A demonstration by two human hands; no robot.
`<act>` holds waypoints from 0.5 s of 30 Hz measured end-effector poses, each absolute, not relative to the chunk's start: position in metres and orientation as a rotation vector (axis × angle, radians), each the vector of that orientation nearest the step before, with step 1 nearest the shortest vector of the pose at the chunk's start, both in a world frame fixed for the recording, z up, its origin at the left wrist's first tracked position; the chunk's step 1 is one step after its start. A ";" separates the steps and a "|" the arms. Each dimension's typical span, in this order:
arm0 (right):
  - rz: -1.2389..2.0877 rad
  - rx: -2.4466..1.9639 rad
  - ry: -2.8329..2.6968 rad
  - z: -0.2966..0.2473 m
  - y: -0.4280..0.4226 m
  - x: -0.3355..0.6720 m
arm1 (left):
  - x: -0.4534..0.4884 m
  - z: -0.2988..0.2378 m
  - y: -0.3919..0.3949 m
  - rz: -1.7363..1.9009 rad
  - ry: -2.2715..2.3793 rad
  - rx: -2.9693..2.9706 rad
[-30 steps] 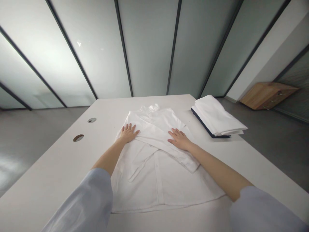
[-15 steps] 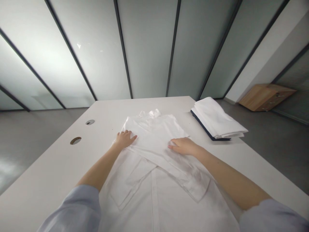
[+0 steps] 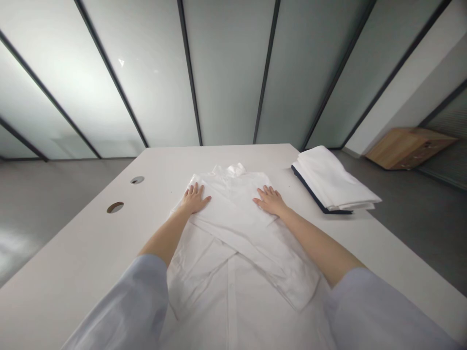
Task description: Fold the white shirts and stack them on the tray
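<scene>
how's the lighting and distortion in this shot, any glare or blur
Head view: soft, even backlight from the frosted glass wall, brightest glare at upper left; wide-angle lens splays its frames outward; white shirt nearly washes into the white table; near sleeves slightly soft.

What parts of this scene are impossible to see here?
Head view:
- Hem of the white button-up shirt: cut off by the bottom edge.
- Dark item under the stack of folded white cloth: only its edge shows.
- Shirt beneath the left hand and right hand: covered by them.
</scene>
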State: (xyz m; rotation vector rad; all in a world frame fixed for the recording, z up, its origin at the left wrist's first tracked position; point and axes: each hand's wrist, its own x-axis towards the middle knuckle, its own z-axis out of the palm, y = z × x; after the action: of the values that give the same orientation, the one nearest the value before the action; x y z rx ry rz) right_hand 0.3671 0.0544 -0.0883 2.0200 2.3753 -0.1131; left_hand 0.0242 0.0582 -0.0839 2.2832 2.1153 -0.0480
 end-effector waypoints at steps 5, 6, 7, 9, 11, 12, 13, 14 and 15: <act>-0.083 1.969 2.372 -0.092 0.033 0.371 | 0.020 -0.078 0.042 -0.110 2.048 2.344; -0.069 1.947 2.380 -0.090 0.029 0.372 | 0.018 -0.074 0.039 -0.124 2.023 2.364; -0.055 1.918 2.390 -0.087 0.027 0.373 | 0.016 -0.070 0.037 -0.143 1.997 2.376; -0.045 1.844 2.409 -0.078 0.027 0.373 | 0.015 -0.059 0.035 -0.200 1.961 2.372; -0.054 1.800 2.443 -0.067 0.033 0.370 | 0.017 -0.050 0.036 -0.199 1.988 2.377; -0.060 1.803 2.469 -0.062 0.039 0.367 | 0.021 -0.047 0.038 -0.158 2.017 2.400; -0.066 1.819 2.505 -0.058 0.045 0.363 | 0.025 -0.046 0.041 -0.095 2.040 2.434; -0.074 1.839 2.551 -0.055 0.053 0.358 | 0.031 -0.046 0.045 -0.019 2.048 2.466; -0.089 1.857 2.599 -0.053 0.062 0.353 | 0.036 -0.048 0.050 0.054 2.042 2.482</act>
State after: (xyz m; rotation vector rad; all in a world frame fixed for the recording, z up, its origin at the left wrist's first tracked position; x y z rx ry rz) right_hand 0.3529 0.0616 -0.0534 1.8569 2.5988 -0.0893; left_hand 0.0364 0.0503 -0.0475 2.4817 2.0423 0.0540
